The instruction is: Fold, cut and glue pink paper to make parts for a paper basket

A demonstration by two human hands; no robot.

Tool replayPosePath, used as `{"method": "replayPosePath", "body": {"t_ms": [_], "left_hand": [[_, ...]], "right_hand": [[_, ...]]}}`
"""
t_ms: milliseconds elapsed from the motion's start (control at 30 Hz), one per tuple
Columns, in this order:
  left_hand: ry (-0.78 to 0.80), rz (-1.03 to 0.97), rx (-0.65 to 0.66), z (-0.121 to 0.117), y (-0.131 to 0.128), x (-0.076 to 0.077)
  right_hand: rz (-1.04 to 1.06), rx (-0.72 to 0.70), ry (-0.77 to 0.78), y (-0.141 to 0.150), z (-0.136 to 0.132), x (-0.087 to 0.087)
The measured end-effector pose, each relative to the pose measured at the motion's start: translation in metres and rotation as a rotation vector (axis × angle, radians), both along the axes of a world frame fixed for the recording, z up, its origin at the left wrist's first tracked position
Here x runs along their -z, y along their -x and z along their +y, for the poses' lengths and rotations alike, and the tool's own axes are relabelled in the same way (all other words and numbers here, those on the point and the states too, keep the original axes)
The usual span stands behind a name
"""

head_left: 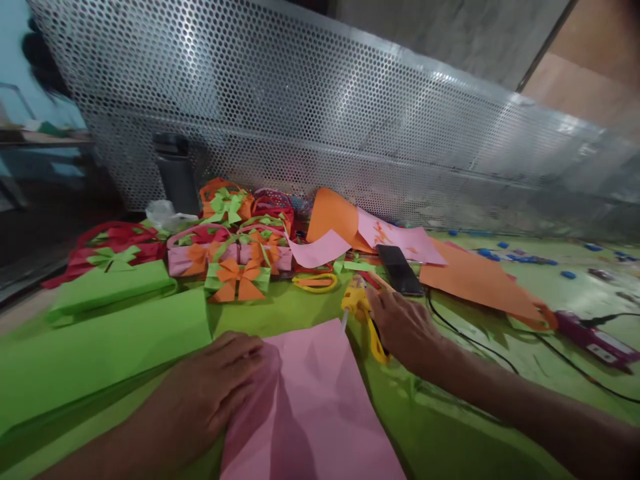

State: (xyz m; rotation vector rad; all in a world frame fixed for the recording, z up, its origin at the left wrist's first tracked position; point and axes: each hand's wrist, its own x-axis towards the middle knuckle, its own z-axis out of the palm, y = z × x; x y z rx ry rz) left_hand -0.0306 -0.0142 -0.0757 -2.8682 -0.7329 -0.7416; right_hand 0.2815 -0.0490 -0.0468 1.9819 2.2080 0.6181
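Note:
A sheet of pink paper (pixel 313 400) lies in front of me with a crease and shadows across it. My left hand (pixel 220 380) rests on its left edge, fingers stretched out and lying flat. At the sheet's far right corner my right hand (pixel 400 327) is closed around a yellow glue gun (pixel 356 300). A pale, narrow stick-like end of the gun points down at that corner; whether it touches the paper I cannot tell. My right fingers are partly hidden behind the hand.
Folded green paper pieces (pixel 105 347) lie left. Behind are small paper bags with bows (pixel 237 280), a dark bottle (pixel 176 173), yellow-handled scissors (pixel 316 283) and a phone (pixel 399 270). Orange sheets (pixel 475 280), black cords and a purple power strip (pixel 595 340) lie right. A perforated metal panel (pixel 300 100) stands behind.

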Motion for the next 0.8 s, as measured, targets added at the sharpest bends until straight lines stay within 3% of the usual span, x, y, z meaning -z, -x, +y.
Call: {"method": "replayPosePath", "body": {"t_ms": [167,433,800], "left_hand": [[-0.058,-0.02,-0.001,-0.001,-0.002,0.0],[0.035,0.022,-0.019,0.0,0.0,0.001],[0.068,0.029,0.005,-0.002,-0.002,-0.002]], "right_hand": [[-0.087,0.046,-0.029,0.012,0.001,-0.005],[-0.176,0.018,-0.077,0.023,0.006,-0.013],[-0.136,-0.112,-0.068,-0.019,0.022,-0.01]]}}
